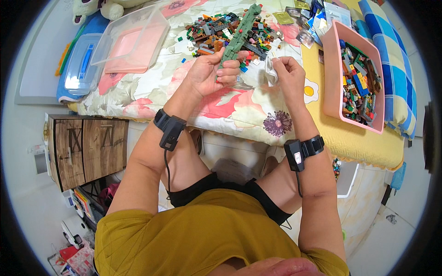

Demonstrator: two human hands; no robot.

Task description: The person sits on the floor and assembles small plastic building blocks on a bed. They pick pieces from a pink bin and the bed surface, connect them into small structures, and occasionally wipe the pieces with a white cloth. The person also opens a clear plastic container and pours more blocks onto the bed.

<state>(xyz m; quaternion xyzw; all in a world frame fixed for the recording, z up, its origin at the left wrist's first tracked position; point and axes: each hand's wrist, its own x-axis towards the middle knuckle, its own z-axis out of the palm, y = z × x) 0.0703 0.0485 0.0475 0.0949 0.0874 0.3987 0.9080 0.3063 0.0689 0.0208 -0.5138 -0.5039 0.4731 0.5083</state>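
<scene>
My left hand point(206, 76) is closed around the lower end of a long green toy point(239, 39), which looks built from bricks and has small red spots. The toy tilts up and away to the right, over a loose heap of mixed toy bricks point(205, 34) on the flowered cloth. To its right, my right hand point(290, 73) pinches a crumpled white cloth or tissue point(271, 73) between thumb and fingers. This white piece hangs down beside the toy, apart from it. Part of the toy's lower end is hidden by my left fingers.
At right stands a pink bin point(329, 78) of bricks, beside a blue checked cushion point(386, 55). Small packets point(317, 23) lie behind it. On the left are a clear and pink box point(131, 46) and a blue-handled case point(83, 64). The bed's front edge point(221, 133) crosses before my knees.
</scene>
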